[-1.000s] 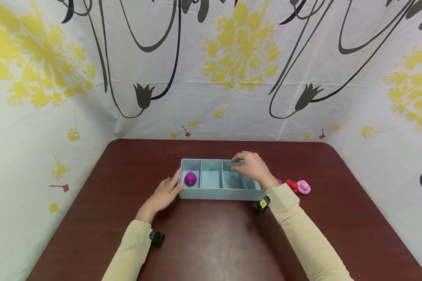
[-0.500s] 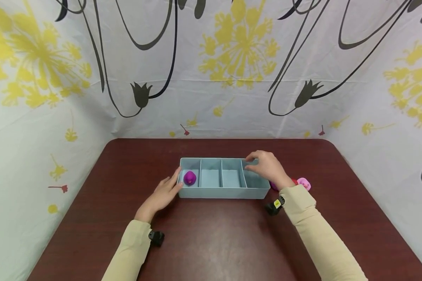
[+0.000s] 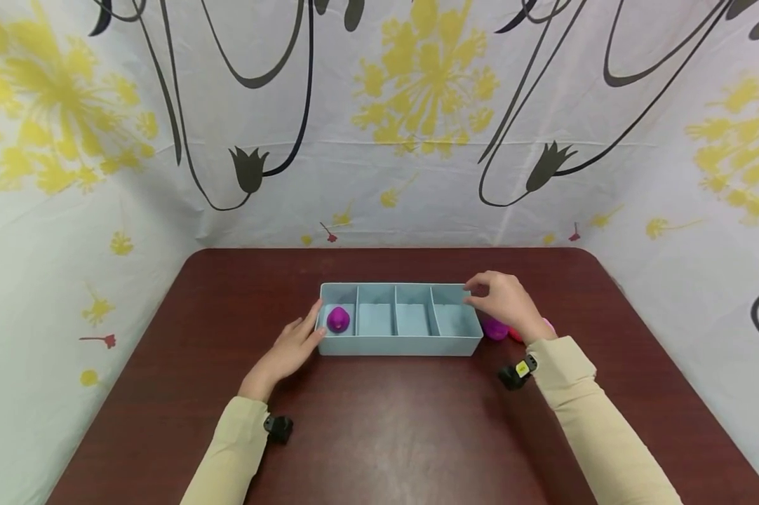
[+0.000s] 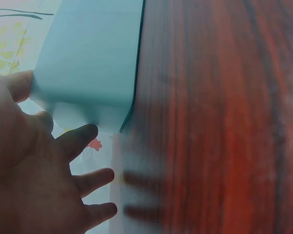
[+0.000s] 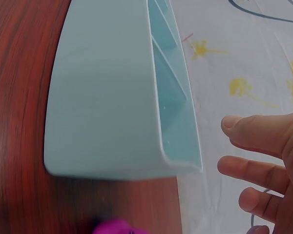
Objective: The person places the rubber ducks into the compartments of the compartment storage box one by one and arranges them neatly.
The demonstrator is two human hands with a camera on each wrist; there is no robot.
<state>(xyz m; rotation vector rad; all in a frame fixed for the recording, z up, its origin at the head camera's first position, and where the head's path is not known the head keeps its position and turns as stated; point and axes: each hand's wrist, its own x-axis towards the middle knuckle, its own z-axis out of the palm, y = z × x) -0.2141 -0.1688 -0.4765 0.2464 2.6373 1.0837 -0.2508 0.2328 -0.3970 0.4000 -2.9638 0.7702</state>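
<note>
A pale blue box (image 3: 401, 346) with several compartments in a row lies lengthwise across the table. In its leftmost compartment sits a small purple toy duck (image 3: 338, 320). My left hand (image 3: 285, 352) rests against the box's left end, its fingers spread and fairly straight; the left wrist view shows the thumb and fingers (image 4: 80, 139) at that end. At the box's right end, my right hand (image 3: 507, 301) hovers close by the rim. Nothing is between its loosely bent fingers and thumb in the right wrist view.
Just right of the box, partly behind my right hand, are a purple toy (image 3: 495, 330), a red one (image 3: 515, 334) and a sliver of pink (image 3: 548, 323). The dark red-brown table (image 3: 379, 435) meets a floral-patterned cloth (image 3: 367, 175) behind it.
My right hand has moved right, from above the box's right-hand compartments to its right end, uncovering them. The left hand keeps its place at the left end.
</note>
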